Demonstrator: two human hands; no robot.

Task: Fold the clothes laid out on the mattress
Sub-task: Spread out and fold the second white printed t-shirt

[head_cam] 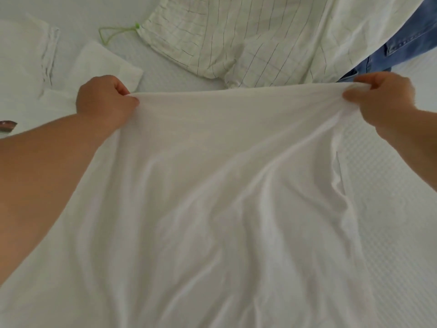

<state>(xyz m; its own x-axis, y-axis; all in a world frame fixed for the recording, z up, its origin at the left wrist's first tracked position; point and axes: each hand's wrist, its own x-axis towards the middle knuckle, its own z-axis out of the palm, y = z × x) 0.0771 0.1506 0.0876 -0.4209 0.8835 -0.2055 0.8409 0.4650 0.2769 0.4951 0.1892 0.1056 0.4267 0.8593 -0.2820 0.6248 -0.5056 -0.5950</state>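
The white mattress (390,185) carries all the clothes. A plain white garment (212,197) (which kind cannot be told) covers the near part of it, wrinkled, with its far edge lifted and stretched between the two hands. Beyond it lies a cream checked shirt (236,43), partly over blue jeans (402,41) at the far right. A white t-shirt (30,55) lies at the far left. The left hand (104,102) and the right hand (383,98) each grip one corner of the lifted edge. A green cord (111,34) hangs from the checked shirt.

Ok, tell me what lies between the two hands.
In the head view, the white garment's taut edge spans from left hand to right hand.
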